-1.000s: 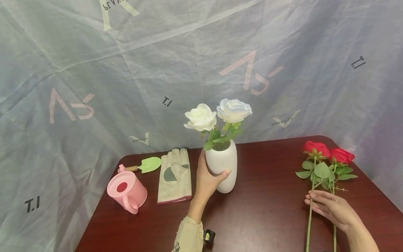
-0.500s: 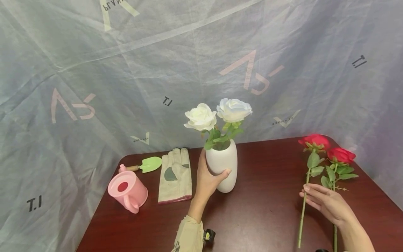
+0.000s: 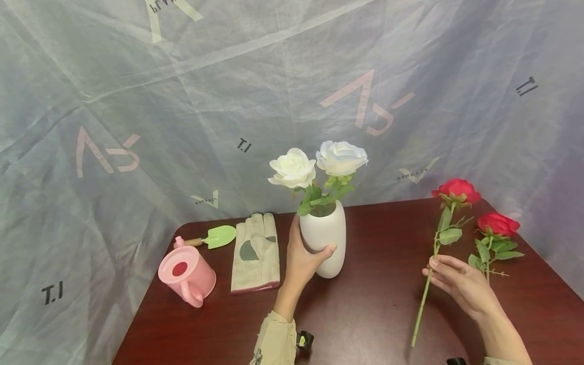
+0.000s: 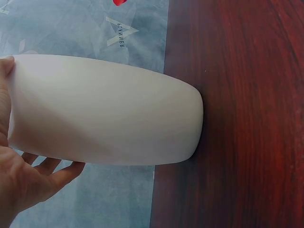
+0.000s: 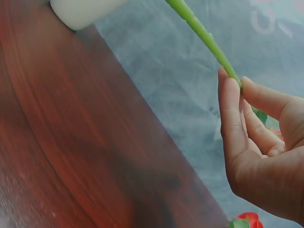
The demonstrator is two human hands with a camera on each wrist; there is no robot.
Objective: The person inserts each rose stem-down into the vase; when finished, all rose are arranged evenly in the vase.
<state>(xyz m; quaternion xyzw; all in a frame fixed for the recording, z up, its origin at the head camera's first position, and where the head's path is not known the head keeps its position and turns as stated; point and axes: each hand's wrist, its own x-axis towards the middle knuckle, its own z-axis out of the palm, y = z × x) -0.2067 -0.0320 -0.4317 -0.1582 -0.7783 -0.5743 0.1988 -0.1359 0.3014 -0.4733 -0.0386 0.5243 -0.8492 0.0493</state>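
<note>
My left hand [image 3: 303, 261] grips a white vase [image 3: 326, 238] from its left side, the thumb across the front. Two white roses [image 3: 293, 168] stand in the vase, green leaves at its mouth. In the left wrist view the vase [image 4: 104, 111] rests on the table, fingers behind it. On the right, my right hand [image 3: 463, 284] pinches the green stem [image 3: 422, 309] of a red rose [image 3: 458, 191] between thumb and fingertips, bloom up and stem slanting down to the left. The right wrist view shows the pinched stem [image 5: 204, 35]. A second red rose [image 3: 498, 223] lies beyond the hand.
Left of the vase lie cream work gloves [image 3: 256, 258] and a green trowel [image 3: 220, 236] with a wooden handle. A pink watering can [image 3: 189, 276] stands near the left edge of the dark red table [image 3: 365, 314]. A grey printed cloth [image 3: 205, 101] hangs behind.
The right hand has lifted one red rose off the table and drawn it leftward, away from the other red rose. The left hand stays on the vase.
</note>
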